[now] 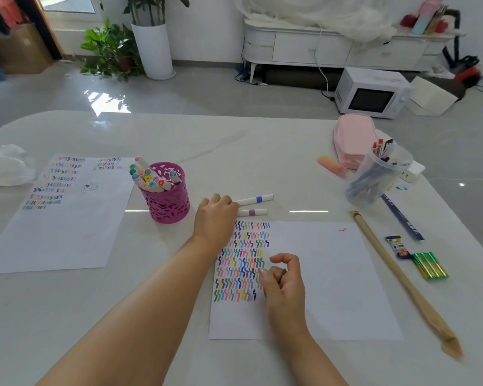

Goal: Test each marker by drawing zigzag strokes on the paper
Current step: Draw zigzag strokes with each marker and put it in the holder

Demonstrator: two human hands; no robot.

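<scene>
A white paper point(332, 280) lies in front of me, with rows of coloured zigzag strokes point(243, 263) on its left part. My right hand point(283, 282) rests on the paper beside the strokes, fingers loosely curled, with nothing visible in it. Just beyond the paper's top edge lie two white markers, one with a blue band point(258, 199) and one with a purple band point(253, 212). My left hand point(215, 215) sits curled over the left ends of both. Its grip is hidden. A magenta cup point(169, 203) full of markers point(148, 176) stands left of that hand.
A second stroke-covered sheet point(62, 213) lies at the left. At the right are a clear pen cup point(374, 176), a pink pouch point(353, 137), a long wooden stick point(396, 274), a dark blue pen point(402, 218) and green sticks point(430, 265). Beyond the table's far edge a microwave point(371, 93) sits on the floor.
</scene>
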